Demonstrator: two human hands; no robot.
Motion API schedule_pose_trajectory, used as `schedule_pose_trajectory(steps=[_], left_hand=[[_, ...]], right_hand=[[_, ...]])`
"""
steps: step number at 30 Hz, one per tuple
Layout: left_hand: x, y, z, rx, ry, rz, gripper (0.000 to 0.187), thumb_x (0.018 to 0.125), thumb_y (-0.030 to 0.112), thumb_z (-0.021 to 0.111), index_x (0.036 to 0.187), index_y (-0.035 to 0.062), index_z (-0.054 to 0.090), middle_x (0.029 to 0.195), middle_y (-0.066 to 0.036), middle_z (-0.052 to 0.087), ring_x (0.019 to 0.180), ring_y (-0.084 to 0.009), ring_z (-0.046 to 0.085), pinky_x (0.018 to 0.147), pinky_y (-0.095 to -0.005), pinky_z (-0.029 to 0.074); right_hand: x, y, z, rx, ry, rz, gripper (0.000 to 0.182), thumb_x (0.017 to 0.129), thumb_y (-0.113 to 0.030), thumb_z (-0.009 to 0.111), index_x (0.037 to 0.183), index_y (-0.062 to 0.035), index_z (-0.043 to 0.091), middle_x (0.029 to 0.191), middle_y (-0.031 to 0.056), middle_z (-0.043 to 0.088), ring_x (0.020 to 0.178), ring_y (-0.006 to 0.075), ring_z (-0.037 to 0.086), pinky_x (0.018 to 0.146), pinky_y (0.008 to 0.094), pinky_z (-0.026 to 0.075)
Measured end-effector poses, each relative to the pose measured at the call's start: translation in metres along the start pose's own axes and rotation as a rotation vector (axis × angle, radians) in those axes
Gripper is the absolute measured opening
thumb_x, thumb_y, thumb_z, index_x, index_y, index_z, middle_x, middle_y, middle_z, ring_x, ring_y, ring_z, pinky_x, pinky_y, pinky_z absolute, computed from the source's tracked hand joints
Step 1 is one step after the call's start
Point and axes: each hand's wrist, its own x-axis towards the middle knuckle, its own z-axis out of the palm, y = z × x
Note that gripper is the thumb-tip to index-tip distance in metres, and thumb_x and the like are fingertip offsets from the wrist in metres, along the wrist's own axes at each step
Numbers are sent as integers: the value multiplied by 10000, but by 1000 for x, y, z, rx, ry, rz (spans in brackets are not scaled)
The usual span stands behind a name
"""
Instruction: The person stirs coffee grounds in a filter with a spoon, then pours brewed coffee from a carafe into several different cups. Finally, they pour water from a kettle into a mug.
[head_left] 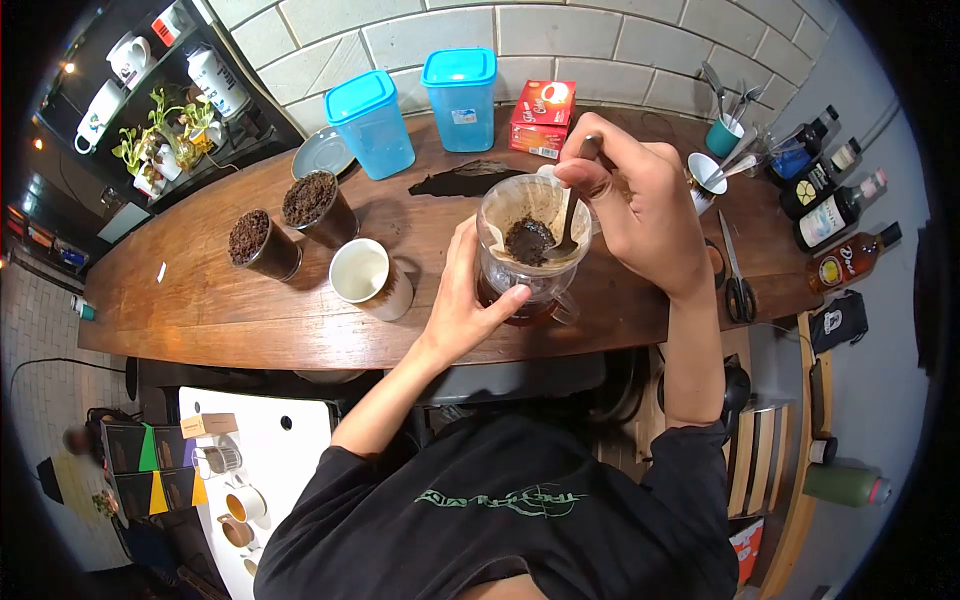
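Observation:
A clear coffee dripper (535, 285) stands on the wooden counter, with a paper filter (508, 200) lining it. Wet dark coffee grounds (527, 240) lie inside the filter. Beneath the dripper is a glass server (565, 310) with dark liquid at its bottom, mostly hidden. My left hand (468, 300) wraps round the dripper's left side, thumb across the front. From above, my right hand (640, 205) pinches the handle of a spoon (570, 222); its bowl dips into the filter at the grounds' right edge. A cream cup (385, 290) stands left of my left hand.
Two glasses of dark grounds (272, 252) stand at the left. Behind are blue-lidded containers (465, 105) and a red box (543, 118). To the right lie scissors (737, 270), near a white cup (703, 180) holding utensils and several bottles (835, 215).

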Motion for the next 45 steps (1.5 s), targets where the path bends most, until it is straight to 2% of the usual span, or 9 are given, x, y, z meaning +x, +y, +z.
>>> schedule_pose_trajectory(steps=[8,14,19,21,26,31,36,43,45], left_hand=[[13,-1,-17,46,-233,44,879,797,354,790,1452,-27,344,1477,-225,332,1384,-381,361,1142,-456,318],[18,1,-20,80,-234,97,838,801,326,789,1437,-23,370,1451,-226,387,1370,-386,379,1136,-461,326],[18,-7,-21,80,-230,117,780,793,314,791,1392,-30,428,1425,-231,426,1352,-398,393,1125,-472,332],[16,-15,-18,111,-194,204,736,781,307,795,1349,-34,476,1418,-228,437,1336,-407,402,1116,-482,337],[8,-28,-12,51,-175,196,735,754,298,807,1331,-35,498,1420,-221,438,1323,-410,411,1103,-487,345],[5,-30,-10,12,-169,172,744,741,290,813,1335,-31,500,1422,-217,437,1318,-407,415,1096,-483,351],[7,-30,-14,7,-183,174,742,736,284,828,1328,-29,510,1427,-210,434,1315,-397,427,1091,-476,362],[8,-33,-20,-42,-222,150,778,719,291,852,1336,-34,506,1442,-211,427,1326,-393,430,1090,-471,368],[9,-30,-22,-44,-206,147,791,715,298,857,1338,-36,502,1449,-214,423,1338,-394,421,1093,-478,365]], right_hand=[[2,5,6,90,-196,110,121,825,131,542,907,42,534,763,192,653,853,331,724,657,338,516],[-6,2,5,54,-166,216,67,872,-4,660,885,18,598,779,140,678,748,310,711,630,313,506],[-13,-2,1,145,-172,338,64,865,-3,659,914,2,618,789,134,693,740,277,725,634,299,514],[-13,-5,-1,128,-206,351,64,866,-2,657,917,4,618,792,134,697,750,274,727,640,304,518],[-15,-7,2,93,-185,347,126,821,91,585,919,17,613,803,143,704,771,271,730,677,310,540],[-24,-9,2,202,-201,353,316,706,182,514,945,21,645,780,140,683,774,280,729,688,327,560],[-33,-4,3,112,-204,154,368,627,177,595,947,11,666,759,108,665,695,285,643,625,363,514],[-27,-4,1,111,-205,173,322,651,167,626,927,7,667,758,108,662,682,279,640,622,354,509],[-26,-5,2,177,-166,267,269,669,160,640,896,17,656,761,104,662,671,263,639,604,334,503]])
